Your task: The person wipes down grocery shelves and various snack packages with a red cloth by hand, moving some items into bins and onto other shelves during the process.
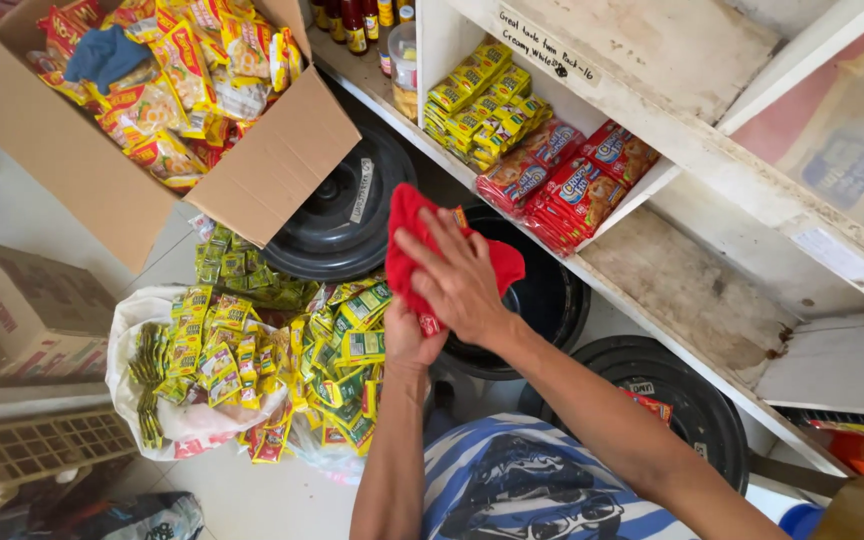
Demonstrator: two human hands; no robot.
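Two bare hands meet over a crumpled red cloth (410, 250), held in the air in front of the white wooden shelf unit (712, 160). The right hand (460, 285) lies flat on top of the cloth, its fingers (430, 245) stretched long and slightly spread, pressing down on the fabric. The left hand (410, 340) sits underneath, cupping the cloth from below; its fingertips are hidden by the fabric, so how tightly they curl cannot be told. A small red packet (431, 324) shows between the two hands, only partly visible.

Directly below the cloth, on the floor by the foot of the shelf unit, stands an open round black bucket (552, 300). A black round lid (347, 215) leans left of that bucket, and a second black lidded bucket (682, 400) sits right of it, under the shelf. On the shelf's lower board rest stacks of small yellow-and-green packets (477, 100) and red biscuit packs (572, 185) just beside them. Left of the shelf unit, an open brown cardboard box (102, 170) holds yellow and red snack bags, with a blue rag (104, 52) on top. Below the box, loose green and yellow sachets (252, 350) spill across a white plastic bag (137, 320) on the pale tiled floor.
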